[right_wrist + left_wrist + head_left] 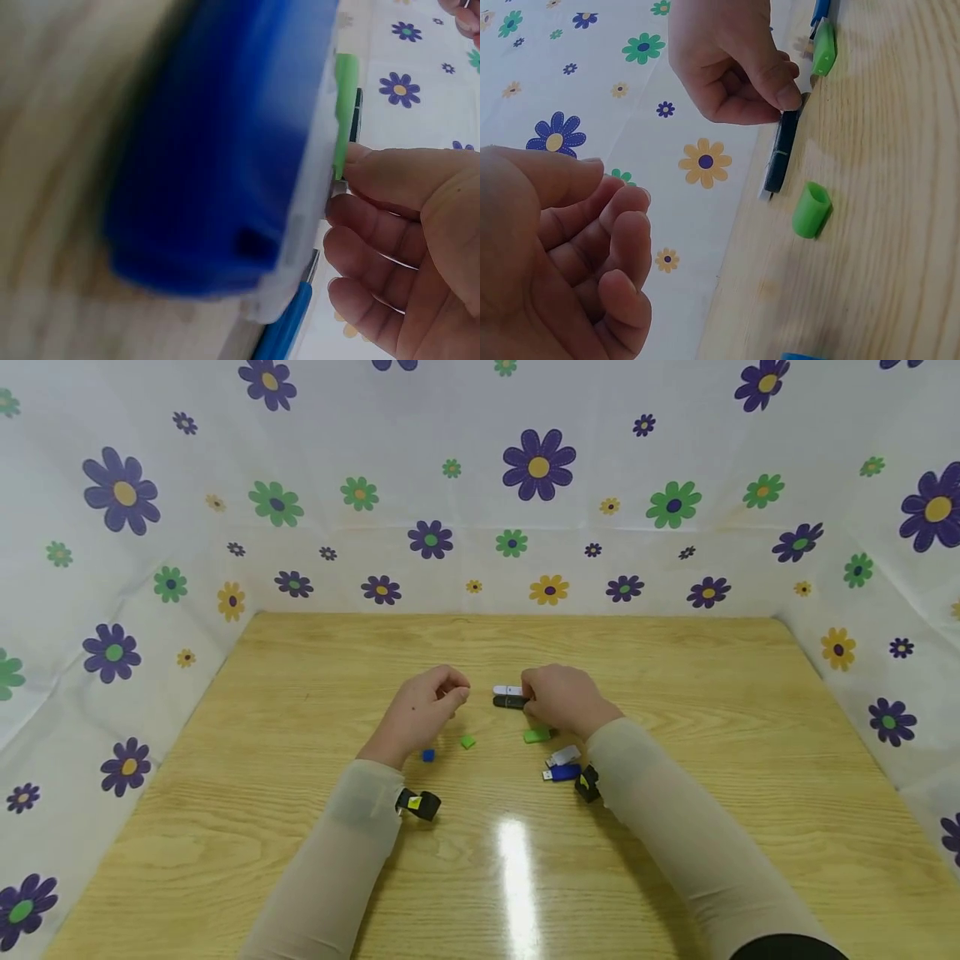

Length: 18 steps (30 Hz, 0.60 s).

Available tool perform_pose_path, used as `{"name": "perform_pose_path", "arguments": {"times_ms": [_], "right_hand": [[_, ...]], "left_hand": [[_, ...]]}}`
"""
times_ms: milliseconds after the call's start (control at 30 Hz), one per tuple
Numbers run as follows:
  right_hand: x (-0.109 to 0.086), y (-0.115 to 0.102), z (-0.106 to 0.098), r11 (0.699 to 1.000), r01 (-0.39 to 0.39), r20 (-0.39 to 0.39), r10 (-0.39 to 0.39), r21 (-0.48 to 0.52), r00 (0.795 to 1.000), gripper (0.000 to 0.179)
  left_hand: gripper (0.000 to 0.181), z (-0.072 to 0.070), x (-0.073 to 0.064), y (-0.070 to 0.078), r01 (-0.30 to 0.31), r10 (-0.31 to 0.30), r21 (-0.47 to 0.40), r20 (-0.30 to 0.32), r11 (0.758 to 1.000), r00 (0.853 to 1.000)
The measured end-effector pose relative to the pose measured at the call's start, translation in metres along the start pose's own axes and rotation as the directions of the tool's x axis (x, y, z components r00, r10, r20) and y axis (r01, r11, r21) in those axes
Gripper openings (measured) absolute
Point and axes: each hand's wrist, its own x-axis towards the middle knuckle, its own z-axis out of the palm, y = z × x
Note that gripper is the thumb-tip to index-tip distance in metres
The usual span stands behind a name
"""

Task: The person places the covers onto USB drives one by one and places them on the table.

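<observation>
My right hand (564, 697) pinches the near end of a black USB flash drive (509, 702), its thumb on top. A capped white USB flash drive (507, 690) lies right alongside the black one, its far end behind the fingers. My left hand (427, 703) hovers to the left with fingers loosely curled, and nothing shows between them in the left wrist view. Below that hand, a small green cap (468, 742) and a blue cap (428, 756) rest on the table.
Under the right forearm lie an uncapped green flash drive (537, 736), a white one (564, 756) and a blue one (562, 772). The blue one fills much of the right wrist view, blurred. A flowered cloth (480, 502) stands around the wooden table (337, 660).
</observation>
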Motion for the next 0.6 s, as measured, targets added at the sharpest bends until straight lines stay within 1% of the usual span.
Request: {"name": "perform_pose_path", "arguments": {"times_ms": [133,233,300,433,500,600], "right_hand": [[0.001,0.002,-0.001,1.000,-0.022,-0.003,0.022,-0.002,1.000,0.007],[-0.001,0.007,-0.001,0.999,-0.032,-0.022,0.033,0.033,0.999,0.008],[-0.006,0.011,-0.001,0.996,-0.038,-0.042,0.041,0.081,0.998,0.009],[-0.020,0.016,-0.006,0.979,-0.042,-0.103,0.064,0.200,0.993,0.010],[-0.028,0.018,-0.008,0.968,-0.041,-0.131,0.076,0.248,0.989,0.010],[-0.039,0.020,-0.010,0.954,-0.042,-0.157,0.092,0.295,0.983,0.010]], "left_hand": [[0.029,-0.002,0.000,-0.001,0.006,-0.006,0.007,-0.003,1.000,1.000],[0.028,-0.004,0.000,-0.001,0.012,-0.012,0.025,-0.015,1.000,1.000],[0.026,-0.005,0.000,-0.001,0.011,-0.009,0.062,-0.028,0.998,1.000],[0.021,-0.008,0.000,-0.002,0.007,0.001,0.159,-0.052,0.987,0.999],[0.018,-0.009,0.000,-0.003,0.017,-0.008,0.190,-0.049,0.982,0.999],[0.017,-0.010,0.000,-0.005,0.029,-0.024,0.219,-0.028,0.975,0.999]]}}
